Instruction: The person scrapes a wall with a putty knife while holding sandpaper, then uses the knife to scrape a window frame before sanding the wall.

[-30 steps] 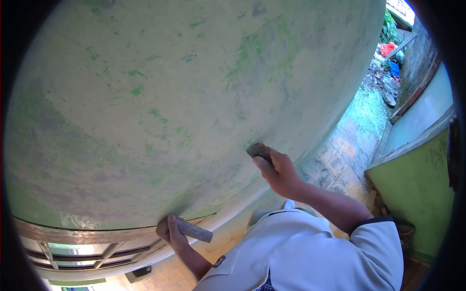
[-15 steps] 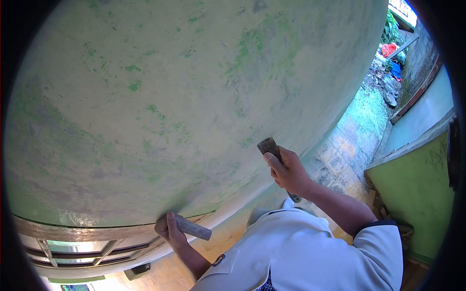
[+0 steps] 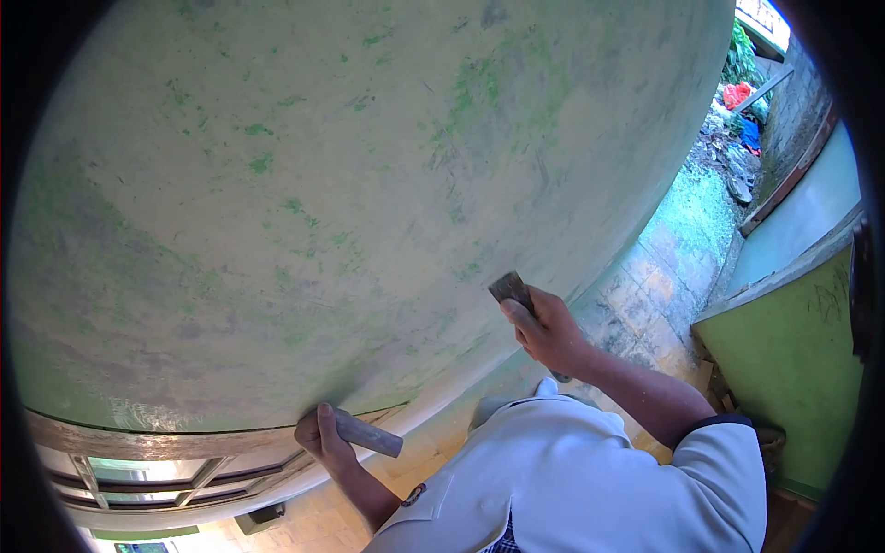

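Observation:
A large pale wall surface (image 3: 277, 212) with worn green patches fills most of the view. My left hand (image 3: 323, 438) is closed around a grey cylinder-like tool (image 3: 371, 433), near the wall's lower edge by the wooden frame. Further right, my right hand (image 3: 546, 330) grips a dark, narrow tool (image 3: 510, 289) whose broad end points up and left, close to the wall. The lower end of that tool shows below the hand. Whether it touches the wall, I cannot tell.
Below the wall at the left runs a wooden window frame (image 3: 157, 446) with panes. Tiled floor (image 3: 645, 286) stretches along the right. A green panel (image 3: 784, 369) stands at the far right. Red and blue items (image 3: 737, 95) lie among rubble at the upper right.
The upper end of the tool in my right hand has dipped slightly and its tilt has changed a little. My left hand is almost unmoved.

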Motion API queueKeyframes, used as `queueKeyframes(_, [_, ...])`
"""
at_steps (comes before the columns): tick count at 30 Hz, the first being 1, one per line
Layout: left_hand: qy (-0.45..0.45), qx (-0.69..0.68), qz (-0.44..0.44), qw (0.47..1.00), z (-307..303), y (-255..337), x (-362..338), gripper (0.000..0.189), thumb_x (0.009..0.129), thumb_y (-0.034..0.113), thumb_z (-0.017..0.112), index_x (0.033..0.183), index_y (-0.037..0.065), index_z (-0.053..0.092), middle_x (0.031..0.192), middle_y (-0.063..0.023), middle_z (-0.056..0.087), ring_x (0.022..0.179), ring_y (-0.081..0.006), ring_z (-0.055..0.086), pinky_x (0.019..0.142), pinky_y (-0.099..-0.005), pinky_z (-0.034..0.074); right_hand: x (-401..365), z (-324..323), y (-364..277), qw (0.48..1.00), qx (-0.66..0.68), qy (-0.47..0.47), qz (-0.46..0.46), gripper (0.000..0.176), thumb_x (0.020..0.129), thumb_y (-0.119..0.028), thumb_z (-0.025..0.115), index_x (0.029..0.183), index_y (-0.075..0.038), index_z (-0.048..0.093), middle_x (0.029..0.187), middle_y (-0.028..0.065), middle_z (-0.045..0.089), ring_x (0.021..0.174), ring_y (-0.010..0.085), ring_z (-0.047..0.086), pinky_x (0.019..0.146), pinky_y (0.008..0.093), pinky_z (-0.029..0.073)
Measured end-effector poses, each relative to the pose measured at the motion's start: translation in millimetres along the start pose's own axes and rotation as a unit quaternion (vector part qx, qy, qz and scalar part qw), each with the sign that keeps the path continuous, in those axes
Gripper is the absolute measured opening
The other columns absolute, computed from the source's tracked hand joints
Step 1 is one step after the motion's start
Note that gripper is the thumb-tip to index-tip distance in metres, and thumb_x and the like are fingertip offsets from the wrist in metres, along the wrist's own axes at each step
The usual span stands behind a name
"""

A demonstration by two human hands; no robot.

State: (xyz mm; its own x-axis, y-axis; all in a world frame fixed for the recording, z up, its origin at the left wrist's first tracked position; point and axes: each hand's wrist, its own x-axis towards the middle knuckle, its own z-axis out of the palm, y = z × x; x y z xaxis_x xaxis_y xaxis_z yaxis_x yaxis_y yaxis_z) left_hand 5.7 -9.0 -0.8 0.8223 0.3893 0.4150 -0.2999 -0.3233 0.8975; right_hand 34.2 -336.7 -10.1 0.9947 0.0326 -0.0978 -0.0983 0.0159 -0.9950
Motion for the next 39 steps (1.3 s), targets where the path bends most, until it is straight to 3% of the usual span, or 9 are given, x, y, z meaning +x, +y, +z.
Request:
queueKeyframes(4, [-0.001,0.011,0.017,1.0,-1,0,0,0.042,0.086,0.018,0.057,0.049,0.001,0.046,0.045,-0.0008,0.043,0.043,-0.0085,0.035,0.044,-0.0276,0.025,-13,-6,29,0.999,-0.036,-0.013,0.034,0.033,0.095,-0.03,0.05,0.079,-0.002,0.048,0.059,0.0002,0.043,0.055,0.0072,0.04,0.049,0.0268,0.036])
queueKeyframes(6, [-0.004,0.011,0.016,1.0,0,1,0,0.042,0.086,0.018,0.057,0.049,0.001,0.046,0.045,-0.0012,0.044,0.043,-0.0087,0.036,0.044,-0.0275,0.026,-10,-5,39,0.999,-0.038,-0.01,0.003,0.026,0.096,-0.027,0.047,0.081,-0.006,0.043,0.055,-0.0031,0.04,0.043,0.0045,0.038,0.039,0.023,0.031])
queueKeyframes(10, [-0.013,0.006,0.008,1.0,2,5,-1,0.041,0.086,0.019,0.057,0.05,0.0,0.048,0.046,-0.0019,0.046,0.044,-0.009,0.038,0.044,-0.0272,0.028,14,-6,14,1.0,0.021,0.005,-0.008,0.027,0.096,-0.027,0.047,0.08,-0.006,0.044,0.055,-0.0031,0.041,0.043,0.0048,0.038,0.039,0.0229,0.031])
queueKeyframes(12, [-0.011,0.011,0.008,1.0,0,5,-2,0.041,0.086,0.019,0.057,0.05,0.0,0.048,0.046,-0.0019,0.046,0.044,-0.009,0.039,0.045,-0.0272,0.028,11,-9,11,0.999,0.022,0.015,0.025,0.033,0.095,-0.031,0.05,0.08,-0.002,0.047,0.058,-0.001,0.042,0.052,0.0073,0.04,0.047,0.0275,0.035])
queueKeyframes(19, [-0.014,0.01,0.002,1.0,-4,-1,-1,0.042,0.086,0.019,0.057,0.051,0.0,0.048,0.046,-0.0012,0.045,0.044,-0.0088,0.038,0.045,-0.0276,0.027,-5,-4,51,0.998,-0.068,0.002,-0.017,0.028,0.095,-0.028,0.049,0.08,-0.005,0.046,0.059,-0.0024,0.043,0.053,0.0042,0.041,0.047,0.0225,0.033])
queueKeyframes(25, [-0.014,0.015,0.005,1.0,-2,1,-2,0.042,0.087,0.019,0.057,0.05,0.0,0.047,0.046,-0.0009,0.044,0.044,-0.0092,0.037,0.045,-0.0281,0.026,10,4,28,0.999,0.035,0.036,0.002,0.031,0.095,-0.03,0.051,0.08,-0.002,0.048,0.058,-0.0004,0.043,0.054,0.0075,0.039,0.048,0.0273,0.035])
queueKeyframes(29, [-0.012,0.018,0.033,0.999,0,1,-1,0.041,0.087,0.013,0.058,0.051,0.008,0.038,0.052,0.0024,0.038,0.046,-0.0066,0.035,0.042,-0.0259,0.028,-6,-4,52,0.999,-0.032,0.032,0.005,0.032,0.094,-0.03,0.051,0.079,-0.002,0.048,0.058,-0.0003,0.042,0.053,0.0075,0.039,0.048,0.0272,0.035])
queueKeyframes(36, [-0.002,-0.01,0.003,1.0,5,6,-1,0.039,0.088,0.013,0.057,0.054,0.008,0.039,0.054,0.0021,0.039,0.049,-0.007,0.038,0.046,-0.0252,0.031,11,6,33,0.999,0.014,0.043,-0.023,0.034,0.094,-0.032,0.052,0.078,-0.002,0.048,0.057,0.0,0.042,0.054,0.0078,0.039,0.048,0.0277,0.036])
queueKeyframes(39, [0.013,0.003,0.007,1.0,1,2,-2,0.043,0.087,0.018,0.056,0.049,0.003,0.044,0.048,-0.0012,0.043,0.046,-0.0096,0.037,0.046,-0.0277,0.027,3,0,37,0.999,0.01,0.032,-0.011,0.031,0.094,-0.029,0.051,0.077,-0.003,0.047,0.057,-0.0015,0.042,0.052,0.0061,0.039,0.046,0.0262,0.034])
